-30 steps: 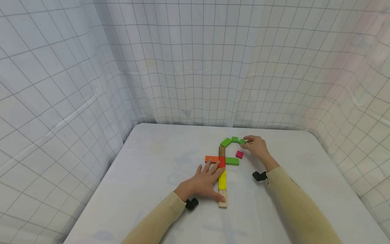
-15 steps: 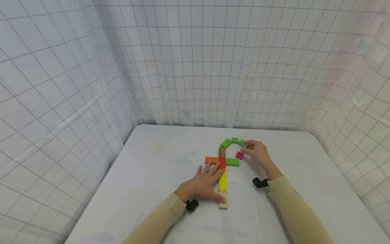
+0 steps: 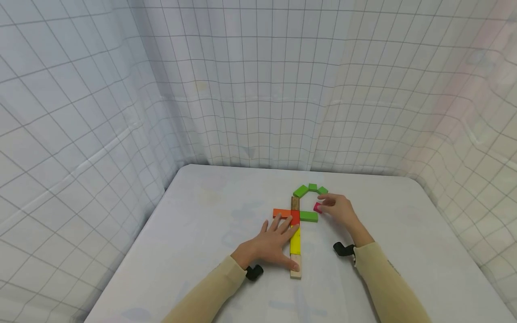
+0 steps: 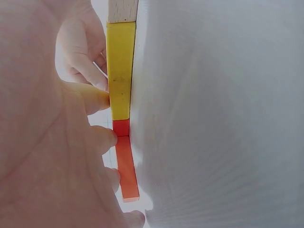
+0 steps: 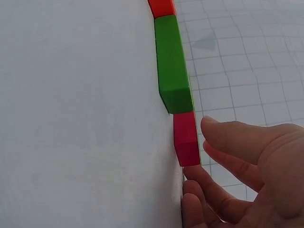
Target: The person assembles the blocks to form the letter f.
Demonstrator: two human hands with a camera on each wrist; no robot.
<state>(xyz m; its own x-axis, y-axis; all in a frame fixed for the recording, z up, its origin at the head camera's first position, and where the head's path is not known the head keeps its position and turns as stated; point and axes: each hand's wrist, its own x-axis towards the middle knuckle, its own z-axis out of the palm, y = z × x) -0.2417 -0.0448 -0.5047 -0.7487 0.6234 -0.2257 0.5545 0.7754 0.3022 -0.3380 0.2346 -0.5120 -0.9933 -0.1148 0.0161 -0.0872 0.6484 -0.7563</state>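
My left hand (image 3: 270,244) lies spread, its fingers over the orange block (image 3: 281,213), red block (image 3: 295,216) and yellow block (image 3: 295,246), its thumb on the plain wood block (image 3: 296,274). A brown block (image 3: 295,202) continues that column at the far end, and a long green block (image 3: 308,216) extends right from the red one. My right hand (image 3: 341,213) is at the small pink block (image 5: 186,137), thumb and fingers parted around it; in the right wrist view a gap shows between thumb and block. Several green blocks (image 3: 300,191) curve above it.
The blocks lie flat on a white-covered table (image 3: 218,193). White gridded curtains (image 3: 250,89) hang behind and on both sides. Each wrist carries a small black camera mount (image 3: 343,249).
My right hand has moved off the rightmost small green block of the arc and come down toward me to the pink block. The left hand has stayed in place.
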